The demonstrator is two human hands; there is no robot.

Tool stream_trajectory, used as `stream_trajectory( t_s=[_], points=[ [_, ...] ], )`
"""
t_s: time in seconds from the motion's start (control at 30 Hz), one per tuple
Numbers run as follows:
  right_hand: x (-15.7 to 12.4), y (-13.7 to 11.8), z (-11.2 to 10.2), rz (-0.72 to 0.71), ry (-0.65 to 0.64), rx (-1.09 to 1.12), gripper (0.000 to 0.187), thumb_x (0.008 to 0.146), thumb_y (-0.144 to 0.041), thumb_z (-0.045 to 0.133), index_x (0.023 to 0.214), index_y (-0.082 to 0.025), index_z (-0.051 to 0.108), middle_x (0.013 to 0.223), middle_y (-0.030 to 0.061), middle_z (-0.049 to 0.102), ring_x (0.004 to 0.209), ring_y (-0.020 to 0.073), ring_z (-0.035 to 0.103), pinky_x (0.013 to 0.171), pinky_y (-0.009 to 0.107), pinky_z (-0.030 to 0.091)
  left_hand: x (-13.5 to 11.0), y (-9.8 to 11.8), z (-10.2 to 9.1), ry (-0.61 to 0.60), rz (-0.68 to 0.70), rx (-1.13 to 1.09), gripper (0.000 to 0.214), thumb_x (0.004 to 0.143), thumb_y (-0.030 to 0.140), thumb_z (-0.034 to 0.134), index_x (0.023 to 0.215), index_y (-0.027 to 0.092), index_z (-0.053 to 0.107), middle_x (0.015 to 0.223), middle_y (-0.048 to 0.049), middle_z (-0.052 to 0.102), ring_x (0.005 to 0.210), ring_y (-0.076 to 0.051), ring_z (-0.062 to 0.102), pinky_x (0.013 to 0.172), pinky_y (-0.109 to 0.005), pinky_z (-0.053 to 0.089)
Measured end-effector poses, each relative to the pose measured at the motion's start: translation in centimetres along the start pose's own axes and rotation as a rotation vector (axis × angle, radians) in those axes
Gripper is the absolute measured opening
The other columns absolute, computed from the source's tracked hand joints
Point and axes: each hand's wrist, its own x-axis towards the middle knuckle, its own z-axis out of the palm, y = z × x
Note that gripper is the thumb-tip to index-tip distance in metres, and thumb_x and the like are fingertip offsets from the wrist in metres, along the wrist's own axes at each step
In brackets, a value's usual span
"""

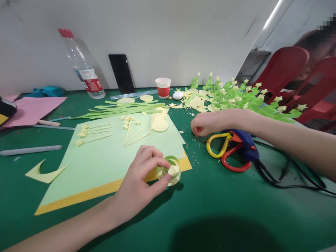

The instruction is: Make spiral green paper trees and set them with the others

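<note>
My left hand is closed in a pinch on a small round paper piece, pale yellow with a curled green strip around its top. It is held just above the front right corner of the pale green sheets. My right hand rests low over the table, fingers curled down among tiny scraps; what they hold, if anything, is hidden. Close beside it lie scissors with one yellow and one red handle. Partly under my right forearm is a blue glue gun with an orange tip.
Sticks with pale paper tips, green paper strips and a yellow crescent offcut lie left. Behind stand a bottle, phone and paper cup. Star-tipped green paper stems spread at right; a black cable trails there.
</note>
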Motion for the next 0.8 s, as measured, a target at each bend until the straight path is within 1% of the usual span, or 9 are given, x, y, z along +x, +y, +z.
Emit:
stream_trajectory(
  t_s=[0.07,0.17,0.27,0.33,0.47,0.57,0.63,0.7,0.8],
  points=[
    [-0.1,0.3,-1.2,0.009,0.044,0.007,0.009,0.07,-0.012,0.051,0.069,-0.014,0.059,0.067,0.0006,0.059,0.055,0.0085,0.045,0.052,0.022,0.033,0.0,0.0,0.0,0.003,0.0,-0.001,0.009,0.081,0.015,0.05,0.077,0.023,0.051,0.077,0.0004,0.048,0.08,-0.015,0.045,0.07,-0.029,0.042],
    [-0.1,1.2,-4.0,0.054,0.183,-0.008,0.011,0.074,-0.018,0.05,0.077,-0.014,0.06,0.073,0.0024,0.06,0.063,0.0112,0.052,0.06,0.024,0.037,0.0,0.0,-0.1,-0.002,-0.003,-0.006,0.009,0.081,0.015,0.049,0.077,0.023,0.051,0.077,0.0003,0.048,0.08,-0.016,0.045,0.07,-0.029,0.042],
    [0.1,2.0,-6.9,0.145,0.342,-0.037,0.011,0.075,-0.019,0.051,0.078,-0.014,0.061,0.072,0.0026,0.06,0.066,0.0138,0.054,0.06,0.026,0.036,0.0,-0.1,-0.1,-0.003,-0.005,-0.005,0.01,0.08,0.014,0.05,0.077,0.023,0.051,0.077,0.0002,0.048,0.08,-0.015,0.045,0.071,-0.029,0.043],
    [0.5,2.4,-8.0,0.191,0.418,-0.035,0.009,0.074,-0.017,0.053,0.077,-0.016,0.062,0.068,0.0015,0.059,0.066,0.0147,0.055,0.058,0.025,0.037,0.1,-0.1,0.0,0.007,-0.001,-0.001,0.009,0.08,0.014,0.05,0.076,0.022,0.052,0.076,0.0001,0.048,0.079,-0.016,0.046,0.071,-0.029,0.043],
    [2.7,3.3,-8.0,0.265,0.425,-0.038,0.008,0.071,-0.016,0.059,0.077,-0.016,0.063,0.069,0.0015,0.06,0.063,0.0156,0.057,0.055,0.026,0.04,0.2,-0.1,0.0,0.019,0.002,-0.004,0.009,0.079,0.014,0.05,0.075,0.022,0.052,0.075,-0.0002,0.049,0.078,-0.016,0.046,0.069,-0.029,0.043],
    [4.4,3.6,-7.4,0.356,0.458,-0.059,0.011,0.069,-0.021,0.063,0.078,-0.015,0.065,0.07,0.0056,0.06,0.067,0.0212,0.057,0.057,0.031,0.041,0.1,-0.1,0.0,0.018,0.002,-0.01,0.01,0.079,0.014,0.05,0.075,0.022,0.053,0.076,-0.0001,0.049,0.079,-0.016,0.046,0.068,-0.028,0.043],
    [4.9,3.5,-7.5,0.438,0.537,-0.08,0.012,0.072,-0.022,0.062,0.08,-0.014,0.065,0.074,0.0097,0.061,0.074,0.0257,0.057,0.062,0.036,0.042,0.1,-0.1,0.0,0.018,0.002,-0.015,0.01,0.08,0.014,0.05,0.075,0.022,0.052,0.076,0.0002,0.049,0.079,-0.015,0.046,0.069,-0.028,0.043],
    [4.9,3.2,-8.3,0.539,0.644,-0.098,0.015,0.077,-0.022,0.056,0.086,-0.012,0.063,0.084,0.0137,0.061,0.084,0.0285,0.056,0.07,0.04,0.043,0.1,-0.1,0.0,0.016,-0.001,-0.017,0.01,0.079,0.014,0.05,0.074,0.022,0.052,0.076,0.0003,0.049,0.079,-0.015,0.047,0.07,-0.028,0.043],
    [4.1,2.7,-10.5,0.701,0.793,-0.117,0.025,0.086,-0.025,0.046,0.103,-0.01,0.056,0.103,0.0132,0.055,0.101,0.0265,0.05,0.084,0.046,0.04,0.2,0.0,-0.1,0.017,-0.007,-0.009,0.01,0.079,0.014,0.049,0.074,0.022,0.052,0.076,-0.0004,0.05,0.079,-0.016,0.047,0.069,-0.029,0.044]
  ],
)
